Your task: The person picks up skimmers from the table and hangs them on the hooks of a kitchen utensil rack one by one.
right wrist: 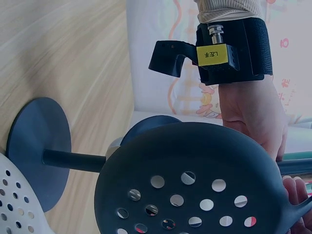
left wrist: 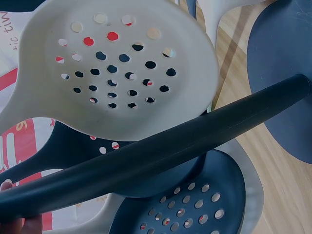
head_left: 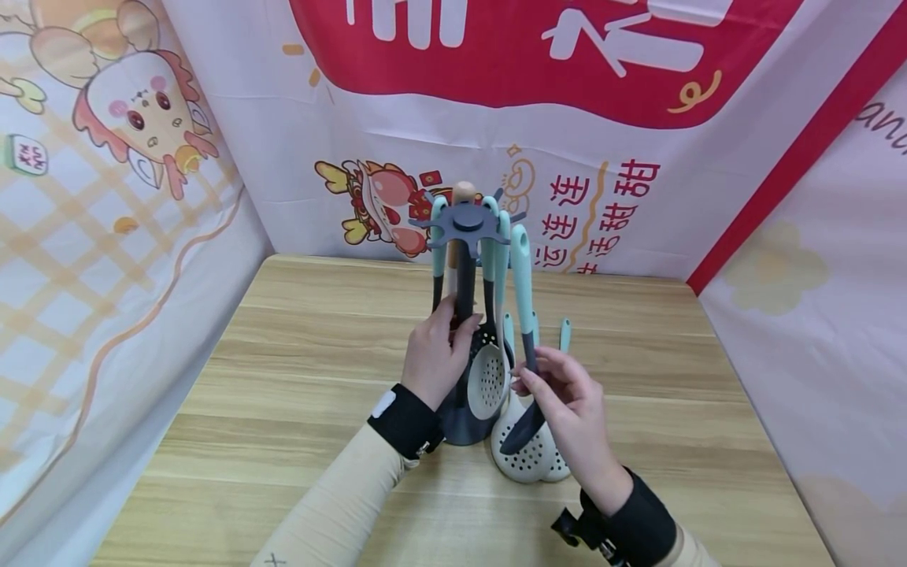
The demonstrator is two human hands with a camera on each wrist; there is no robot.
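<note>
My left hand (head_left: 434, 354) grips the dark pole (head_left: 464, 291) of an upright utensil stand (head_left: 464, 429) with a round base. My right hand (head_left: 575, 398), just right of the stand, pinches the dark neck of a skimmer with a mint handle (head_left: 522, 272). That skimmer's dark perforated head (right wrist: 204, 141) fills much of the right wrist view and hangs tilted in the head view. Several utensils with mint handles hang from the hooked rack (head_left: 468, 223) at the top, among them a pale perforated skimmer (left wrist: 122, 63) and dark perforated ones behind it.
Beside the stand's base, pale perforated skimmers (head_left: 520, 457) are partly hidden behind my right hand; how they stand cannot be told. The wooden table (head_left: 298, 378) ends at a printed cloth backdrop (head_left: 269, 165). Black straps with camera mounts are on both wrists.
</note>
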